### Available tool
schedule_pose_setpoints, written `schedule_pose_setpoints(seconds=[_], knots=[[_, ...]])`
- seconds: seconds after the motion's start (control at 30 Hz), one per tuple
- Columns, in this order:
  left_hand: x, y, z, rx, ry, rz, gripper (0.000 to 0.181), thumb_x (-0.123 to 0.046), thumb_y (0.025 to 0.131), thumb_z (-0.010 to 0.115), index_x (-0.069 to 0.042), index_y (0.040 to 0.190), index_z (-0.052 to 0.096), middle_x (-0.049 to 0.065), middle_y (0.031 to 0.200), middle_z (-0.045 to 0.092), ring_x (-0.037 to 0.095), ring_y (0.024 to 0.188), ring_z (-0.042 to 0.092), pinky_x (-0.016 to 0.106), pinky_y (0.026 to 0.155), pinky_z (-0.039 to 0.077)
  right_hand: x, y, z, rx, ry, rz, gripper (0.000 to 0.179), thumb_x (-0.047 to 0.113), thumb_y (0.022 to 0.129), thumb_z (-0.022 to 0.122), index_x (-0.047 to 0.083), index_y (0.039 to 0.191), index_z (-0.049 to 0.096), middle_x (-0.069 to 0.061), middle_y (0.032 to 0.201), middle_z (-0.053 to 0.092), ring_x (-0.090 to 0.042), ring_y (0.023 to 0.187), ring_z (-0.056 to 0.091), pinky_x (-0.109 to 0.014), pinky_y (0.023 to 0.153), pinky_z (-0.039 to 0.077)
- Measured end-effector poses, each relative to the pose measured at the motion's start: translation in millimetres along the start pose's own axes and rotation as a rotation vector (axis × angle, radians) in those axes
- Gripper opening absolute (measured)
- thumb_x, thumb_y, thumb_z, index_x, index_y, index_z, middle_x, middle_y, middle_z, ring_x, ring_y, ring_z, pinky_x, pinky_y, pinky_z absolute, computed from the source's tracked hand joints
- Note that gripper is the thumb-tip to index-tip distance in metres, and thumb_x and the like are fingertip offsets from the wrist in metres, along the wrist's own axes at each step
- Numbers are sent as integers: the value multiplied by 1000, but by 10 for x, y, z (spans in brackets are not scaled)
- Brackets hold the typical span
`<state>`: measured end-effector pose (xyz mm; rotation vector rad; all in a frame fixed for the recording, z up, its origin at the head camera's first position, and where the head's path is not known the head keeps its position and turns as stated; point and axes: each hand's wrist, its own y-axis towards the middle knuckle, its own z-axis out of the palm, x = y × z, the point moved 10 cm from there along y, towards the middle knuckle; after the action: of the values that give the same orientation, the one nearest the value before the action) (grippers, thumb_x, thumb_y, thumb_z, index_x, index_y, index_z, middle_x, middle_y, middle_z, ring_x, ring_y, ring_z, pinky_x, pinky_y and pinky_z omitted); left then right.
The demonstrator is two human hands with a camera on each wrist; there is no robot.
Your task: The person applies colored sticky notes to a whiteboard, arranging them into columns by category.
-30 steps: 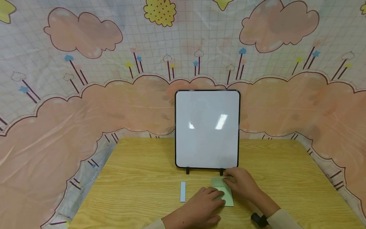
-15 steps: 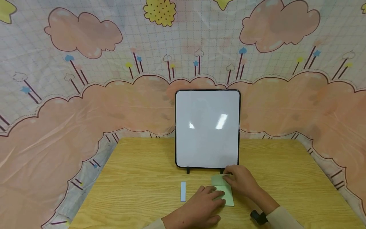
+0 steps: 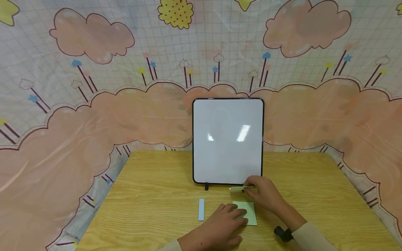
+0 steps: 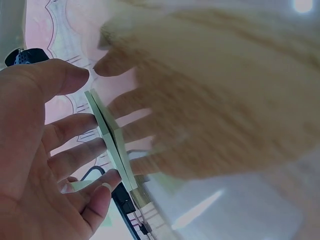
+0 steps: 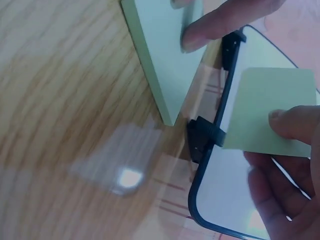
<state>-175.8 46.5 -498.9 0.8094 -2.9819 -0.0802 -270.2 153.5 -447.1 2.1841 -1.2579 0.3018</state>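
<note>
A pale green sticky note pad (image 3: 251, 213) lies on the table in the head view. My left hand (image 3: 220, 226) rests on it from the left, with extended fingers pressing its top; the left wrist view shows the pad edge-on (image 4: 111, 142) by those fingertips. Just beyond the pad, my right hand (image 3: 265, 195) pinches a single green sticky note (image 3: 236, 189) between thumb and fingers. In the right wrist view this note (image 5: 272, 97) is flat, square and apart from the pad (image 5: 167, 65), with the thumb on its near face.
Behind the hands a white board (image 3: 227, 143) with a black frame stands upright on small black feet (image 3: 206, 186). A narrow pale blue strip (image 3: 201, 210) lies left of the pad on the wooden table (image 3: 150, 195). A patterned cloth (image 3: 150, 115) hangs behind.
My right hand has moved slightly up and away, and the top note has come off the pad with it. The left hand stays on the pad.
</note>
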Motion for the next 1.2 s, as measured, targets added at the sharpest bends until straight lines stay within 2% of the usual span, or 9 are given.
schedule_pose_setpoints(seconds=[0.33, 0.53, 0.7, 0.8, 1.03, 1.2], knots=[[-6, 8, 3, 1, 7, 0, 46, -50, 104, 63, -29, 145, 62, -8, 159, 50, 19, 142, 49, 32, 103, 45, 160, -6, -183, -188, -23, -183, 31, -8, 76, 89, 13, 92, 73, 4, 96, 72, -14, 92, 70, -33, 76, 61], [-11, 12, -18, -9, 12, -4, 45, -49, 104, 64, -29, 144, 64, -8, 157, 52, 19, 140, 51, 32, 103, 46, 170, -7, -257, -254, -3, -225, 37, -13, 72, 88, 13, 93, 71, 4, 99, 70, -14, 94, 67, -31, 75, 59], [-6, 13, -21, 1, -20, -11, 43, -47, 104, 65, -29, 143, 65, -8, 156, 53, 18, 140, 50, 31, 103, 45, 187, 10, -341, -306, 11, -258, 39, -17, 71, 87, 11, 93, 70, 2, 101, 70, -12, 91, 64, -16, 79, 51], [-1, 10, -20, 5, -29, -15, 44, -47, 104, 65, -29, 143, 65, -8, 157, 52, 19, 141, 50, 31, 104, 45, 203, 28, -397, -342, 9, -280, 42, -21, 68, 86, 10, 92, 70, 0, 103, 70, -13, 91, 63, -11, 81, 47], [2, 15, -24, -2, -16, -11, 45, -47, 103, 65, -29, 143, 64, -7, 157, 53, 19, 141, 50, 31, 104, 45, 244, 85, -503, -389, 27, -353, 41, -25, 67, 83, 6, 91, 72, -6, 105, 71, -19, 93, 64, -13, 81, 49], [8, 16, -13, 4, -24, -6, 45, -48, 103, 65, -29, 144, 64, -8, 157, 52, 18, 141, 50, 31, 105, 45, 241, 142, -554, -402, 14, -356, 36, -21, 71, 84, 5, 92, 73, -8, 107, 71, -24, 99, 66, -11, 88, 49]])
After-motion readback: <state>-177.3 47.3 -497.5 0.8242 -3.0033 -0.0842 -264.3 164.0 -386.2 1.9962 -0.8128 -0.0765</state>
